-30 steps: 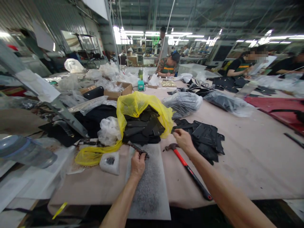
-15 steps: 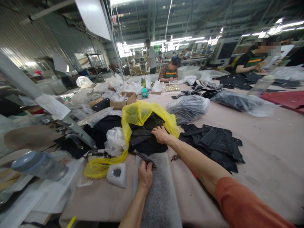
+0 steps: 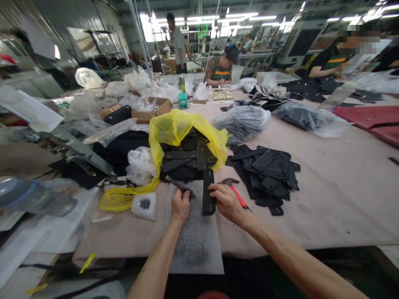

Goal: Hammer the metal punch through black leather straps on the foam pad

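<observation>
On a worktop (image 3: 324, 211), a dark tool (image 3: 174, 182) is held in the closed grip of the left hand (image 3: 181, 204), over a pale speckled board (image 3: 196, 259); if the hold were loosened, it could be dropped there. To its right, a black strip (image 3: 208, 192) is pinched by its right edge in the grip of the right hand (image 3: 226, 203), near the board's right side; held along one edge only, it could be twisted or let slip. A hammer (image 3: 240, 197), partly hidden by that hand, could be nudged by the wrist. Farther right, a loose pile of black pieces (image 3: 269, 168) could be made to slide if bumped.

Containers, left to right: a large clear bottle (image 3: 34, 196), its contents unclear; a small whitish block (image 3: 151, 212) with dark bits in its hollow; a cardboard box (image 3: 163, 109) holding clear plastic; an open-mouthed yellow bag (image 3: 166, 124) filled with black strips (image 3: 181, 155); a clear bag (image 3: 245, 122) of greyish items; a flatter clear bag (image 3: 311, 118) with dark contents.
</observation>
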